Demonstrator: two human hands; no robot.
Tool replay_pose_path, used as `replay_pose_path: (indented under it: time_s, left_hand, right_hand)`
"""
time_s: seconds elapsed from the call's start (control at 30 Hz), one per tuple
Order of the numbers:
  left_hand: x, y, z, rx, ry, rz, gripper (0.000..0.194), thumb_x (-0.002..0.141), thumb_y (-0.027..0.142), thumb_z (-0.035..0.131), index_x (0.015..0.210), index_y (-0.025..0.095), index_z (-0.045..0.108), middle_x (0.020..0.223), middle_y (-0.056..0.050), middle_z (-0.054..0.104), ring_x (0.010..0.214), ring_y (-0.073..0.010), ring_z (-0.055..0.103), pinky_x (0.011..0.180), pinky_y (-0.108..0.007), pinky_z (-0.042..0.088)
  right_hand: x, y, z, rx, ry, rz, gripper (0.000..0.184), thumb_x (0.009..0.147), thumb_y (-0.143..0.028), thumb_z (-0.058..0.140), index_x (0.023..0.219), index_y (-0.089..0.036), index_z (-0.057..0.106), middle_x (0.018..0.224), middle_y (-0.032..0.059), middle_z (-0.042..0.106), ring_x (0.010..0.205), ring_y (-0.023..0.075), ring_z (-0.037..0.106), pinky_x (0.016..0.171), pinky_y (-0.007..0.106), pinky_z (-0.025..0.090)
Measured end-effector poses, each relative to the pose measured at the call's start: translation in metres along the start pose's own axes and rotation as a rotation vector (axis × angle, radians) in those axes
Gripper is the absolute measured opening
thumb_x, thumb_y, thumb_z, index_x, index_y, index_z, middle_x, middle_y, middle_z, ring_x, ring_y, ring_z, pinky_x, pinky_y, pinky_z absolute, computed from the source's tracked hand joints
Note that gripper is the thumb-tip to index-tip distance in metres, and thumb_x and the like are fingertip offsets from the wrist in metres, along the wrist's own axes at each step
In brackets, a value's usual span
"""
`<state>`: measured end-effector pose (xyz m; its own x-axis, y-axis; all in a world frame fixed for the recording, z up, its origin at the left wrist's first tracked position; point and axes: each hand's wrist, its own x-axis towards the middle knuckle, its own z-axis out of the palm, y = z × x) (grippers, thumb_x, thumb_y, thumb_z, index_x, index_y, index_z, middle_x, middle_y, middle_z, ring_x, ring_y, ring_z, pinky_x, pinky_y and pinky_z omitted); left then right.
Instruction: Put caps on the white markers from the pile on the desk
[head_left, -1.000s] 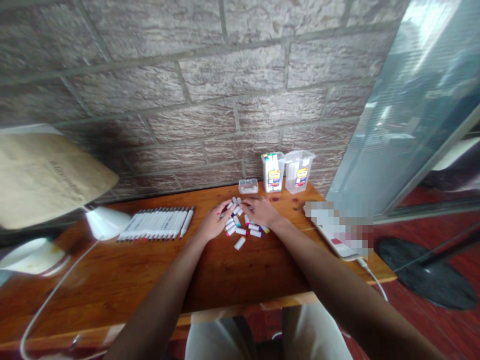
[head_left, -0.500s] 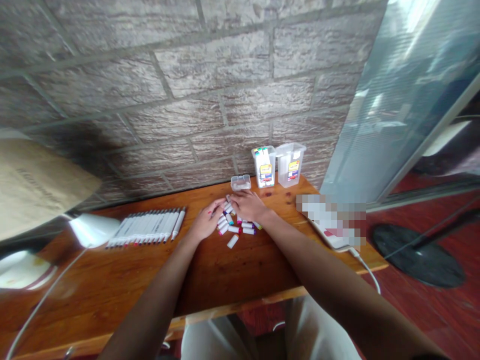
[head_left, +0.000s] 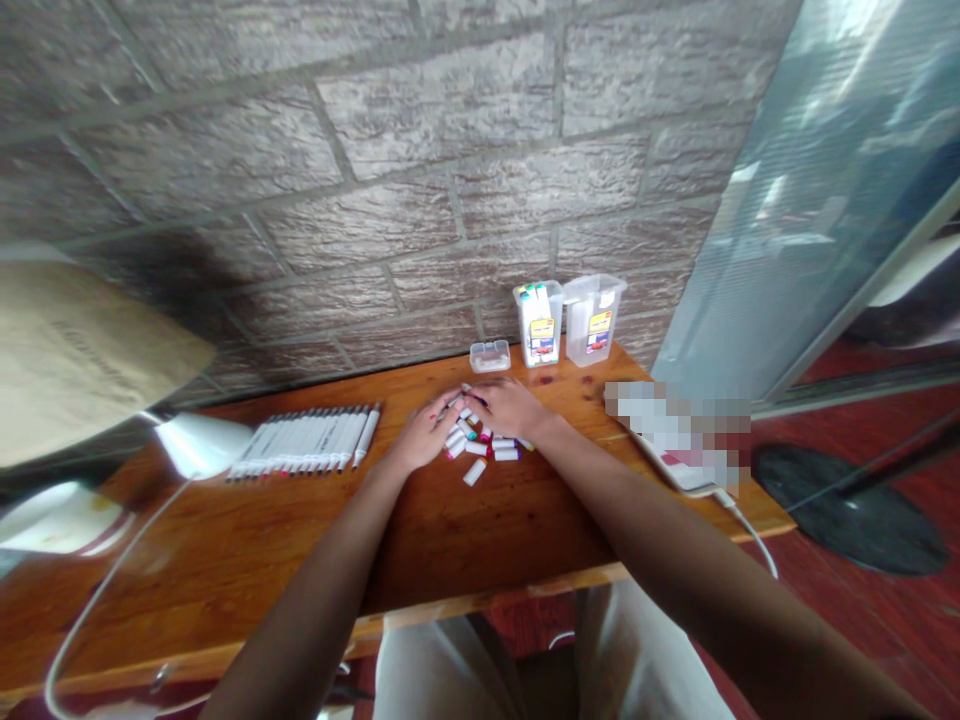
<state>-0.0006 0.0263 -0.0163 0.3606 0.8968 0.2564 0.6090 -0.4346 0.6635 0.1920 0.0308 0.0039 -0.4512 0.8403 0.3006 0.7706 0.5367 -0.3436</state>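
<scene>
My left hand (head_left: 425, 435) and my right hand (head_left: 504, 405) rest side by side on a small heap of loose marker caps (head_left: 480, 447) in the middle of the wooden table (head_left: 285, 540). The fingers of both hands curl down onto the caps, fingertips meeting at the far side of the heap. What either hand grips is too small to make out. A single white cap (head_left: 474, 472) lies apart, nearer to me. A row of white markers (head_left: 307, 440) lies flat to the left of my left hand.
Against the brick wall stand two clear tubs (head_left: 570, 320), the left one holding markers, and a small clear lid (head_left: 490, 355). A white lamp (head_left: 199, 445) with its cord is at the left. A flat device (head_left: 679, 440) with a cable lies at the right edge.
The view has shifted slightly. Both hands stay on the cap heap, with fingers drawn a little closer together.
</scene>
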Motion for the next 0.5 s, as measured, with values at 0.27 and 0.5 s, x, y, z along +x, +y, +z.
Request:
replay_pose_path:
  time_s: [0.27,0.5]
  left_hand:
    - [-0.0003,-0.0008,0.0005,0.001,0.010,-0.005,0.047,0.098,0.046,0.042,0.133,0.020,0.060,0.135,-0.008,0.064,0.126,-0.0239,0.058,0.113,-0.039,0.040]
    - [0.0002,-0.0045,0.0009,-0.003,0.028,0.006,0.048,0.098,0.048,0.043,0.133,0.020,0.059,0.137,-0.009,0.062,0.128,-0.0237,0.056,0.112,-0.038,0.040]
  right_hand:
    - [-0.0037,0.0059,-0.0016,-0.007,0.050,-0.006,0.034,0.100,-0.037,0.044,0.115,-0.021,0.070,0.114,0.0092,0.074,0.107,0.0229,0.067,0.098,0.033,0.044]
    - [-0.0010,0.0060,0.0010,0.026,0.043,-0.097,0.033,0.101,-0.035,0.044,0.100,-0.020,0.074,0.104,0.0083,0.075,0.102,0.0210,0.068,0.096,0.031,0.043]
